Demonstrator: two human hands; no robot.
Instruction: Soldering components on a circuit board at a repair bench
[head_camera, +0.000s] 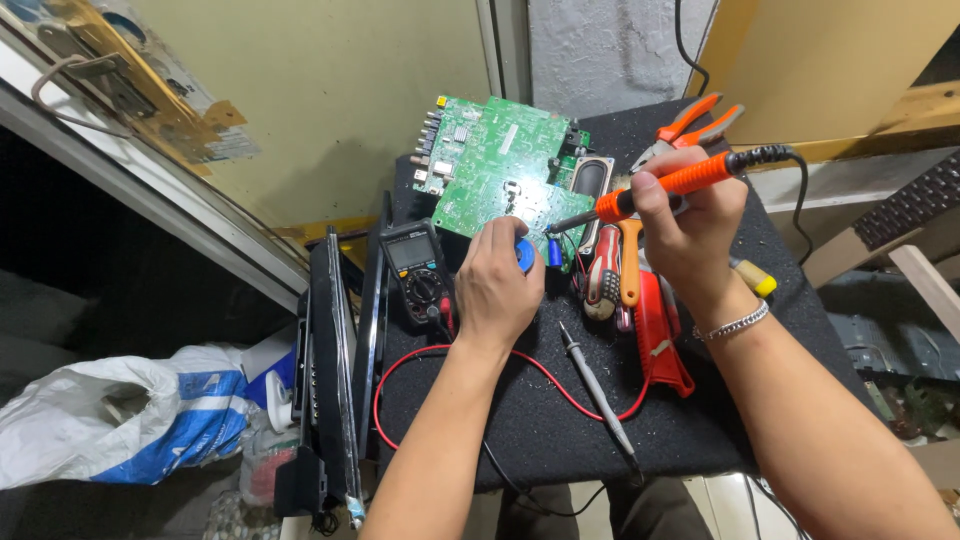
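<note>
Soldering iron (680, 180) with its orange handle is in my right hand (685, 225), high up on the right side of the black worktop (560, 420).

Now from the left. A white and blue plastic bag (130, 415) lies low down beside the worktop. Next to it some thin black panels (335, 360) stand on their edges. On the worktop sits a black multimeter (412, 268) with a round dial. A red wire (400, 375) runs from it in a big loop across the black mat.

My left hand (498, 290) is just right of the multimeter. Its fingers are curled tight around a small blue round spool (526, 254), right at the edge of the green circuit board (495, 170). The board lies flat at the back of the worktop.

A grey probe (595, 390) lies on the mat between my two arms. Near it are some screwdrivers (615, 275) and a red tool (660, 335) lying side by side.

My right hand is shut tight around the soldering iron. The iron is tilted, and its thin metal tip points left and down at the green circuit board, close to my left hand. I cannot tell if the tip touches the board. Orange pliers (695, 125) lie behind my right hand.
</note>
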